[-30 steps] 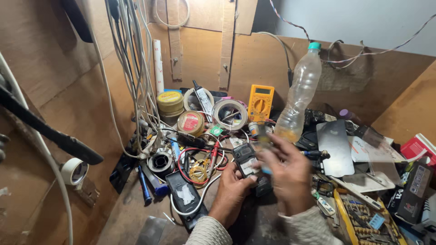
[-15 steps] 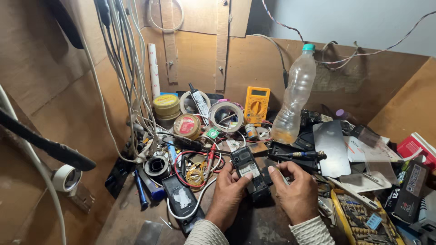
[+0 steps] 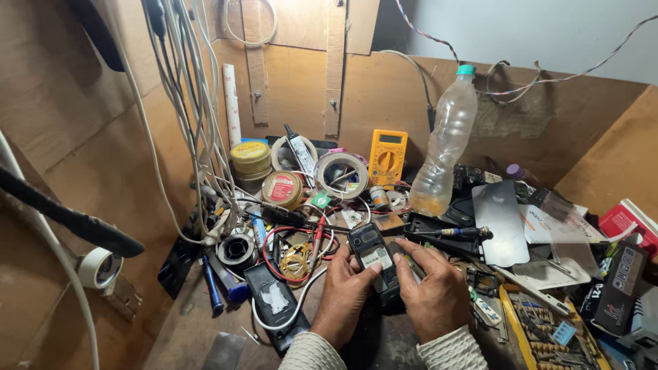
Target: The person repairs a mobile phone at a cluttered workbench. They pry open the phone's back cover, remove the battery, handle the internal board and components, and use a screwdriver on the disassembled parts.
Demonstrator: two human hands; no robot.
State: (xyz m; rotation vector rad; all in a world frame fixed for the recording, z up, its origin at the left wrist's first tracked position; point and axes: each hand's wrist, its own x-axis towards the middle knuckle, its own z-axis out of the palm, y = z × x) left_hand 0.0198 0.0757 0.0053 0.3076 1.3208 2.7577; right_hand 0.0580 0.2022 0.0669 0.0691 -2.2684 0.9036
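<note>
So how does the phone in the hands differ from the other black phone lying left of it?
The held phone is gripped by both hands, left hand and right hand; the flat phone lies untouched on the bench. The held phone shows a small pale sticker, the flat phone a larger whitish patch. A white cable crosses the flat phone only. Both are dark and slab-shaped.

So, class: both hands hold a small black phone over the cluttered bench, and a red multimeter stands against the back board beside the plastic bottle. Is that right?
Not quite. The multimeter is yellow-orange, not red, as the head view shows. The rest holds: the left hand and right hand hold the small black phone, and the meter stands beside the plastic bottle.
</note>
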